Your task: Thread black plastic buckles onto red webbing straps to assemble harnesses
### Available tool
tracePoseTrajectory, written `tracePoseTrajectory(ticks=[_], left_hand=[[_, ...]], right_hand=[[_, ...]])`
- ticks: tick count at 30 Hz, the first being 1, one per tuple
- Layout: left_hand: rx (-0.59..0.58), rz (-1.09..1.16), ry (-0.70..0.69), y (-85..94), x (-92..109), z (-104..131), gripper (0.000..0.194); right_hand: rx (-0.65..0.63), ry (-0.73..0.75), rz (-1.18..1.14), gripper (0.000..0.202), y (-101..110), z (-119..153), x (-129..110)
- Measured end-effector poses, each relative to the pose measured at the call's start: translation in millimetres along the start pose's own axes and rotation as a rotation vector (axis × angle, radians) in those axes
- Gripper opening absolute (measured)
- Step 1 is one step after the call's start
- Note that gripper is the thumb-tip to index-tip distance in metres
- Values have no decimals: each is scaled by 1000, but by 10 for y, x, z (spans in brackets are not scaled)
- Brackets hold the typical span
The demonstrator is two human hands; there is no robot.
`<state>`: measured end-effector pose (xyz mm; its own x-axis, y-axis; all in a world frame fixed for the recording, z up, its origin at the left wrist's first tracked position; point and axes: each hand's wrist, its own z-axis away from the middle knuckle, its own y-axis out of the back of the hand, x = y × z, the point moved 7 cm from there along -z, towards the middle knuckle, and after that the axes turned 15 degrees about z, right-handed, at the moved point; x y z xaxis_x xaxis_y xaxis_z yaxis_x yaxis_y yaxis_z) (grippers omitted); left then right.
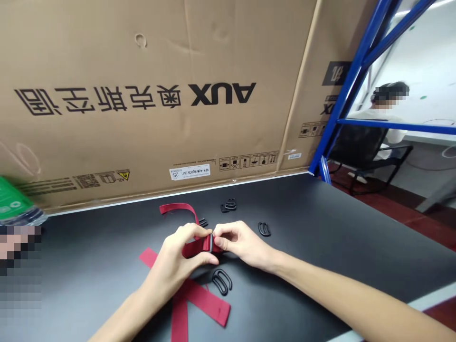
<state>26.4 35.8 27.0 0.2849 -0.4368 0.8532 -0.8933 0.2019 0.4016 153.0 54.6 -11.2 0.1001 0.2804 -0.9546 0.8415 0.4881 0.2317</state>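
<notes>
A dark slide buckle [211, 242] sits between my two hands with a red webbing strap [194, 248] passed through it. My left hand [181, 254] grips the strap and buckle from the left, thumb below and fingers above. From the right, my right hand [244, 242] pinches the strap where it comes out of the buckle. One strap end [178, 206] curls away on the table behind my left hand. Beneath that hand lie more red strap pieces [210, 301], crossing each other. A black hook buckle [221, 281] rests just in front of my hands.
On the black table [320, 228] are another black buckle [264, 229], a small group of black buckles [230, 204] and a black slider [203, 222]. A large cardboard box [153, 133] stands behind, with a blue metal frame [342, 104] at right. A person [386, 109] sits beyond it.
</notes>
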Motion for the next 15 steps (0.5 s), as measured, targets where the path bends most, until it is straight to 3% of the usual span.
tracePoseTrajectory(ticks=[8,12,15], left_hand=[[15,123,75,-21,-81,-7,28],[55,-8,6,-18,-57,27,25],[41,-55,-76,-63,17,61,13]], right_hand=[[73,-47,-53,47,-51,29,2],[190,-7,175,35,50,66,-183],[169,23,403,27,40,84,-279]])
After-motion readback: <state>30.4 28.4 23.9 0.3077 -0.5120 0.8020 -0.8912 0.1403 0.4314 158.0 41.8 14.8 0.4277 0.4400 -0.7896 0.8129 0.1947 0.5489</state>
